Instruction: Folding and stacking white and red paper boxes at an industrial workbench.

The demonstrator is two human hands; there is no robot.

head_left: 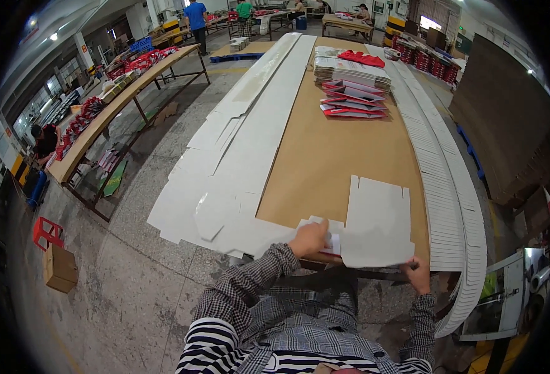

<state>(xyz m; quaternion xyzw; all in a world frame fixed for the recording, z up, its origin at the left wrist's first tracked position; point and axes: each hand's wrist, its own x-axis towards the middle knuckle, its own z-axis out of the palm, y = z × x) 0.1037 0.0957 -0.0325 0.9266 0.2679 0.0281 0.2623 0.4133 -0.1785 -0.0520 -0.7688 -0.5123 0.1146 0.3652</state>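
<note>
Because it's looking thin, white card [377, 218]: probably handling light, stiffish; edges inviting hold.
Right grip [418, 275]: pinching its lower-right corner.
Left grip [311, 239]: resting lower-centre, closure unclear.

Tan-brown table [343, 149], off-white sheet [379, 218] on its near edge, red and pale grey folded pieces [353, 112] toward its far end, black-and-white checked sleeves [225, 296] and black-and-white striped shirt [207, 346] at its near side, red stool [48, 228] to its left
</note>
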